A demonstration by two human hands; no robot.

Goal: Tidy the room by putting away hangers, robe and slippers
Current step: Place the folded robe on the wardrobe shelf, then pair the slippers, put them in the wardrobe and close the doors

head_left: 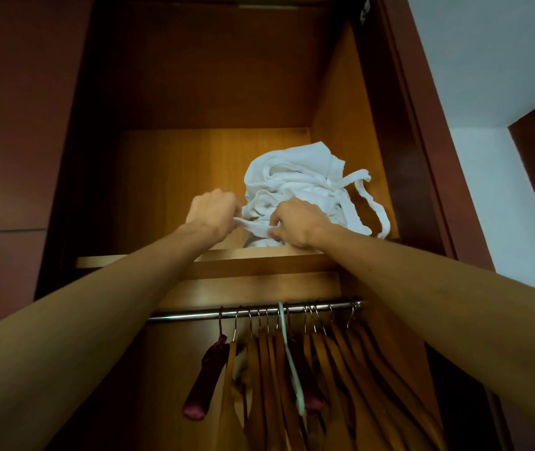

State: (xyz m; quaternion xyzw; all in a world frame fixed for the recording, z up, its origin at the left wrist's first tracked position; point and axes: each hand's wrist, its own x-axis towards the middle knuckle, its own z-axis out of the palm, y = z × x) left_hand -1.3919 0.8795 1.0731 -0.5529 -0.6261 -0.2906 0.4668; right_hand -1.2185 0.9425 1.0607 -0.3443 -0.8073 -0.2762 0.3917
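Observation:
A crumpled white robe (298,177) lies bunched on the wardrobe's top shelf (136,260), toward the right side, its belt looping down over the shelf's right end. Both my arms reach up to it. My left hand (212,211) pinches a strip of the robe's fabric at its lower left. My right hand (295,222) grips the same fabric edge a little to the right, at the front of the shelf. Below the shelf, several wooden hangers (334,369) hang on a metal rail (259,311), along with a dark red padded hanger (207,375) and a white hanger (290,362).
The wardrobe's dark red door frame (422,157) rises at the right, with a white wall (503,76) beyond it. Dark red panels (15,141) close off the left. The shelf's left half is bare wood.

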